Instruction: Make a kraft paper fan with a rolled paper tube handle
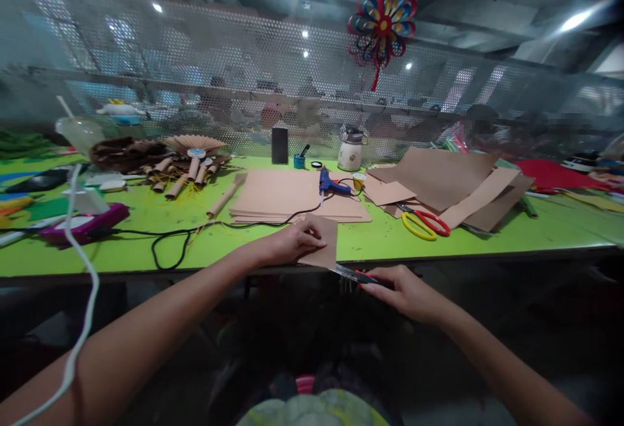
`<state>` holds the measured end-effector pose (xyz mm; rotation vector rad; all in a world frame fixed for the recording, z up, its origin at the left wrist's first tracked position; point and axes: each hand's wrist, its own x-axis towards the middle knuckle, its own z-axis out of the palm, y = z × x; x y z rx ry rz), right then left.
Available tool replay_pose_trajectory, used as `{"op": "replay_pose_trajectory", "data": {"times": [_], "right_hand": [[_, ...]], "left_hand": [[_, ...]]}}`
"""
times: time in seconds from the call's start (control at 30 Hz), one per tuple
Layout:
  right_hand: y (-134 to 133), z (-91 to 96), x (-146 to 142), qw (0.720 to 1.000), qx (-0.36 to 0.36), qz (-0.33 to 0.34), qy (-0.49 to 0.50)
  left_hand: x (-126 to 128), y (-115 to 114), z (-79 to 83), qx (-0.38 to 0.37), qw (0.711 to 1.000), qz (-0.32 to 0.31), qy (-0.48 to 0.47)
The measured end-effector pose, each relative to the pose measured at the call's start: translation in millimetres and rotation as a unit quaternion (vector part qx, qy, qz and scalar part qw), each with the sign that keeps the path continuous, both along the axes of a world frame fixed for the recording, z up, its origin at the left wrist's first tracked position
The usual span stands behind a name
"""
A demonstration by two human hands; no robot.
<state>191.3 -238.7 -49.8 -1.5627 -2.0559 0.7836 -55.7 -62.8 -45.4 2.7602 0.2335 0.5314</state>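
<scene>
My left hand [295, 242] is closed on a small rectangular piece of brown paper [329, 239], its fingers pressed on the front face. The paper is at the front edge of the green table. Wrapped in the fingers of my right hand [402, 288] is a box cutter [358, 275] with a black and red handle. Its blade points left and its tip meets the paper's lower right corner. Just behind lies a stack of larger brown sheets [273, 190], with a blue glue gun [334, 185] on top.
Scissors [424, 224] with yellow and red handles lie to the right, by loose brown sheets [439, 175]. A black cord [234, 223] crosses the green table [487, 244]. Rolled paper tubes [178, 186] lie left, near a purple device [85, 223]. A white cable [88, 270] hangs in front.
</scene>
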Motion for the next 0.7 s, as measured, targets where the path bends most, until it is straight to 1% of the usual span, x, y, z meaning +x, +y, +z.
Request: {"op": "replay_pose_trajectory", "data": {"times": [0.23,0.47,0.6,0.7], "right_hand": [[8,-4.2,-13,1.0,0.013,-0.005,0.008],[-3,0.0,-11,1.0,0.01,-0.012,0.005],[1,-0.1,-16,1.0,0.012,-0.014,-0.005],[3,-1.4,-19,1.0,0.004,-0.013,0.002]], "left_hand": [[1,1,-3.7,0.002,1.0,0.008,-0.009],[1,4,-6.0,0.002,1.0,0.007,-0.016],[1,5,-7.9,0.009,0.999,0.002,-0.031],[1,6,-8.9,0.009,1.0,0.001,-0.025]]}}
